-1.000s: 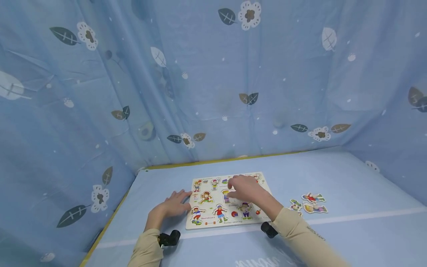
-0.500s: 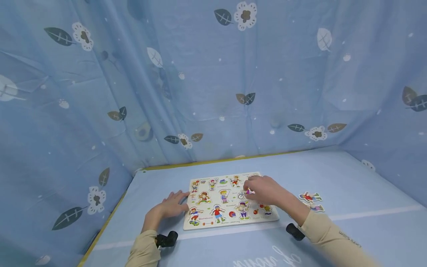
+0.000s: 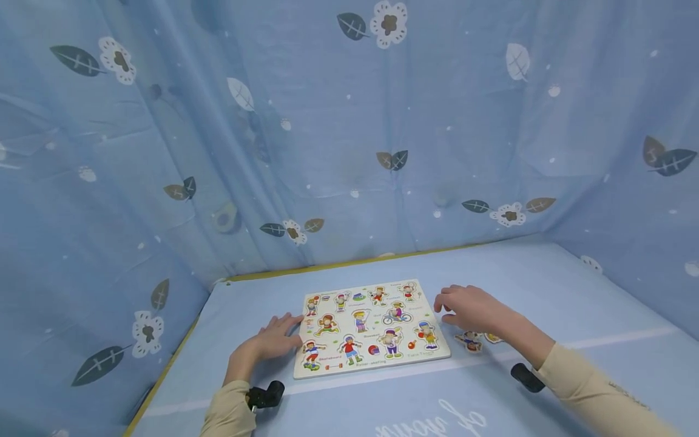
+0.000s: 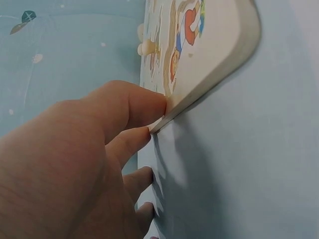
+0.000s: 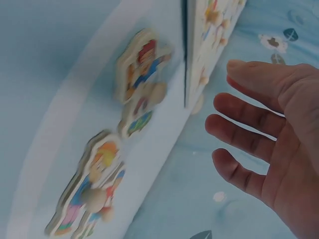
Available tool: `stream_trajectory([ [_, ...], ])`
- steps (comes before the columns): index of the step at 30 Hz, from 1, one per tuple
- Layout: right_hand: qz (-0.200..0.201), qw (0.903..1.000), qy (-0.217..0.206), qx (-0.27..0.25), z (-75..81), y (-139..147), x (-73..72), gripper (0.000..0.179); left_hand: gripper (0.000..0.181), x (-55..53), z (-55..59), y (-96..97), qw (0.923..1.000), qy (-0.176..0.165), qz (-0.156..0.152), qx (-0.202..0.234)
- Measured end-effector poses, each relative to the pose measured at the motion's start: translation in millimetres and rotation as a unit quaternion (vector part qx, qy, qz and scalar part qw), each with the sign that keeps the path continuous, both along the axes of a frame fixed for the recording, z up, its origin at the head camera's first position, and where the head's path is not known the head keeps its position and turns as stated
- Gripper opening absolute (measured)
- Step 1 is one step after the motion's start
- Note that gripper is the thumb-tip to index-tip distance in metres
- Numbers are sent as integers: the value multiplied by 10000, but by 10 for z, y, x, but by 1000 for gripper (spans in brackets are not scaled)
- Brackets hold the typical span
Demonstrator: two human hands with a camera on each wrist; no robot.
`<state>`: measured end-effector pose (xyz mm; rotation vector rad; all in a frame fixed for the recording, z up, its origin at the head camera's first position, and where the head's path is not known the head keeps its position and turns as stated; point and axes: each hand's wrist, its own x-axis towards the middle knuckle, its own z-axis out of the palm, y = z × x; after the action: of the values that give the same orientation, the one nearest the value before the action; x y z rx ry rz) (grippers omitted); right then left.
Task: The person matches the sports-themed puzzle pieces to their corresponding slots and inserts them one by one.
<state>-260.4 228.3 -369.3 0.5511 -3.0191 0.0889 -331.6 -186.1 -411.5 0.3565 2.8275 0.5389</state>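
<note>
A white wooden knob puzzle board (image 3: 345, 331) with pictures of children playing sports lies on the table. My left hand (image 3: 271, 340) is at its left side; in the left wrist view the thumb and index fingertip touch the board's edge, fingers spread and fairly straight. To the right of the board hovers my right hand (image 3: 474, 312), its fingers loosely bent and nothing held. Below it lie a skateboarder puzzle piece (image 3: 471, 342) and part of another piece (image 3: 493, 337). The right wrist view shows an orange-haired figure piece (image 5: 75, 199) overlapping another piece (image 5: 113, 191), all with round knobs.
The blue table cloth (image 3: 327, 406) bears white lettering and a pale stripe. Behind the table hangs a blue patterned curtain (image 3: 317, 152), which also closes in the left and right sides. A black wrist camera (image 3: 266, 396) sits on the left forearm, another black camera (image 3: 526, 377) on the right.
My right hand has moved right, from above the board's middle to over the loose pieces, uncovering the cyclist piece. The left hand stays at the board's edge. The head view has shifted slightly.
</note>
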Motion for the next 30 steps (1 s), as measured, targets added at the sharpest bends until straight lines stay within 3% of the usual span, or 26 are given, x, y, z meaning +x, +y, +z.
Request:
stream_trajectory([
  [12,290,9995,-155,21,-114,296,194,10,67,25,15,-63,9999,-17,-78,79],
  [26,814,9964,-159,-173,-148,439,277,16,67,2,9,-17,10000,-26,-36,43],
  [30,743,9970,-163,-142,-153,442,286,17,67,5,23,-7,10000,-52,-57,21],
])
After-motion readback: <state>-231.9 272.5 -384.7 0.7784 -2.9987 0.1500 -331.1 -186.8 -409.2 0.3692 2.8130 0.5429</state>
